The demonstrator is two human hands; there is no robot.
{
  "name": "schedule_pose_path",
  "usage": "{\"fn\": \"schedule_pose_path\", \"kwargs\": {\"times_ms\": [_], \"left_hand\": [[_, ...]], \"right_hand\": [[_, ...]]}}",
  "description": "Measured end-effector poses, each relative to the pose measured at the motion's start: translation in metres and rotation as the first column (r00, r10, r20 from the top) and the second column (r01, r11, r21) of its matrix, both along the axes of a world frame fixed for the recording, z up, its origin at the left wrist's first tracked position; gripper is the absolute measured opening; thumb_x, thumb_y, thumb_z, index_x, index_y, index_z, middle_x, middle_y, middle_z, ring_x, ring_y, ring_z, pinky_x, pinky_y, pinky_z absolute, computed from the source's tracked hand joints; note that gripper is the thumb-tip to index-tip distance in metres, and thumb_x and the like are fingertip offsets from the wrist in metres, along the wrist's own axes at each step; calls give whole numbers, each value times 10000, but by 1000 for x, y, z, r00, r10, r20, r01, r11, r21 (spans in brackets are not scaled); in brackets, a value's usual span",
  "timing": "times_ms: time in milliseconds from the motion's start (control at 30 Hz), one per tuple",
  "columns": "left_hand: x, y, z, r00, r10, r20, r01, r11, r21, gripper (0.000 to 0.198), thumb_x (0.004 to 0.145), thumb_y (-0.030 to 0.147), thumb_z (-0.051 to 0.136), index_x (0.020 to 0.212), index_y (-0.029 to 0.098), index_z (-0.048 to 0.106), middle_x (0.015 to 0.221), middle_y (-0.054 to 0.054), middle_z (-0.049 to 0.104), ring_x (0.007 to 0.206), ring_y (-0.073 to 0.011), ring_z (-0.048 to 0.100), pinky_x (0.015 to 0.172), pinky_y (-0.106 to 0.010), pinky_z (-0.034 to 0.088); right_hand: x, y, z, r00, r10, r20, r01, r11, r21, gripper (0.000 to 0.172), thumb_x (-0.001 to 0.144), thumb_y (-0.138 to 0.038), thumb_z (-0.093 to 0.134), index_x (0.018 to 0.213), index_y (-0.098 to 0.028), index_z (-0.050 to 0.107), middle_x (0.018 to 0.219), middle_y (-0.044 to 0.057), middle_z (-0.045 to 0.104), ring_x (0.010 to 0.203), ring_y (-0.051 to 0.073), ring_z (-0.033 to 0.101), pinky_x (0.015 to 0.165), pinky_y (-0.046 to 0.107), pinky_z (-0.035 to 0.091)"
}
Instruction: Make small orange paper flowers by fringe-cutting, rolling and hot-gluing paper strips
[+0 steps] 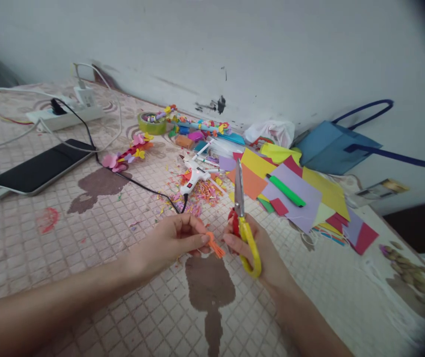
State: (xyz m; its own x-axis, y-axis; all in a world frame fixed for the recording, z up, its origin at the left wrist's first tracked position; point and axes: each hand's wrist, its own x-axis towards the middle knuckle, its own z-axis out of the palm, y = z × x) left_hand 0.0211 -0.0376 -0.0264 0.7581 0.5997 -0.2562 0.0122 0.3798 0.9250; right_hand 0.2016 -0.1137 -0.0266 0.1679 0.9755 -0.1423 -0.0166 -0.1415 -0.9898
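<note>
Between the thumb and fingers of my left hand (177, 239) is a small orange fringed paper piece (215, 246), its cut strips hanging toward the right. My right hand (259, 248) grips a pair of scissors (247, 233) with yellow and red handles, blades pointing up and away from me. The scissors stand apart from the orange fringe. Just beyond both hands, a white hot glue gun (196, 178) rests on a heap of coloured paper shreds (207, 194).
Coloured paper sheets (290, 191) lie at the right under a green marker (285, 190). Behind them leans a blue bag (333, 148). At the left are a black tablet (43, 166), a white power strip (67, 116) and trailing cables. A tape roll (151, 124) stands near the wall.
</note>
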Motion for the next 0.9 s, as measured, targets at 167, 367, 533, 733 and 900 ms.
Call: {"fn": "schedule_pose_path", "kwargs": {"times_ms": [167, 367, 533, 733, 900], "left_hand": [[1, -1, -5, 1000, -5, 4, 5, 1000, 16, 210, 751, 312, 683, 760, 140, 563, 696, -7, 655, 641, -98, 584, 612, -218, 439], [2, -3, -5, 1000, 18, -20, -17, 998, 56, 214, 748, 319, 675, 755, 143, 553, 687, 1, 629, 649, -109, 578, 599, -224, 449], [2, -3, -6, 999, -43, -20, 44, 997, 64, 193, 775, 313, 637, 851, 150, 567, 755, -18, 649, 671, -124, 598, 604, -237, 454], [1, -3, -4, 997, -48, -65, 52, 996, 76, 188, 759, 320, 648, 774, 150, 569, 691, 2, 629, 603, -99, 559, 573, -219, 437], [0, -1, -4, 995, -44, -86, 49, 997, 57, 228, 771, 357, 642, 801, 153, 545, 678, -9, 655, 583, -105, 571, 544, -215, 427]], "right_hand": [[-18, -2, -1, 983, 57, -175, -55, 998, 14, 373, 651, -279, 783, 885, -229, 498, 831, -11, 603, 684, 128, 584, 632, 261, 477], [-21, -3, 0, 990, 51, -128, -47, 998, 37, 339, 663, -229, 776, 850, -222, 494, 729, -47, 568, 617, 100, 524, 588, 229, 425], [-17, -4, -3, 995, 56, -88, -54, 998, 26, 302, 708, -246, 743, 882, -218, 498, 761, -37, 569, 651, 102, 512, 604, 231, 412], [-16, -6, -1, 996, -2, -92, 2, 1000, 3, 278, 712, -275, 724, 853, -209, 495, 744, -41, 557, 605, 88, 496, 552, 212, 392], [-17, -5, -2, 995, -18, -101, 17, 1000, -15, 318, 685, -286, 747, 861, -210, 493, 761, -36, 560, 605, 87, 486, 533, 210, 372]]}}
